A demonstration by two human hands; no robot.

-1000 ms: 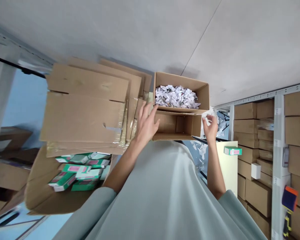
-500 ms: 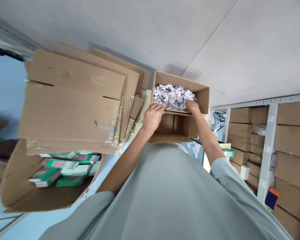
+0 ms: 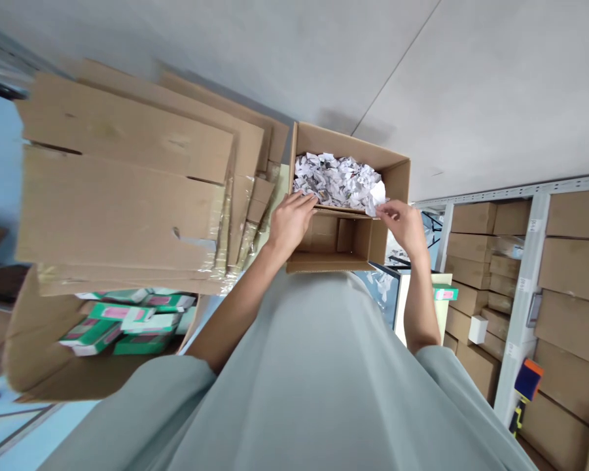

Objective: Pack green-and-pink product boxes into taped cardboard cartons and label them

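Observation:
The view is upside down. An open cardboard box [image 3: 397,173] holds a heap of crumpled white paper slips [image 3: 334,180]. Just below it sits a second, smaller open cardboard box [image 3: 334,261] whose inside looks bare. My left hand [image 3: 289,222] rests on the edge between the two boxes, fingers touching the paper heap. My right hand [image 3: 405,226] pinches one white paper slip [image 3: 377,195] at the right side of the heap, lifted slightly off it. My grey sleeves and shirt fill the lower part of the view.
A stack of flattened cardboard sheets [image 3: 122,190] lies to the left. Under it a carton holds several green and pink small boxes [image 3: 127,324]. Metal shelving [image 3: 525,288] with brown cartons stands at the right. A green and pink box [image 3: 446,293] lies on a pale surface.
My left hand moved from the air onto the box edge. My right hand reached into the paper heap, then drew back to the right with a slip pinched in its fingers.

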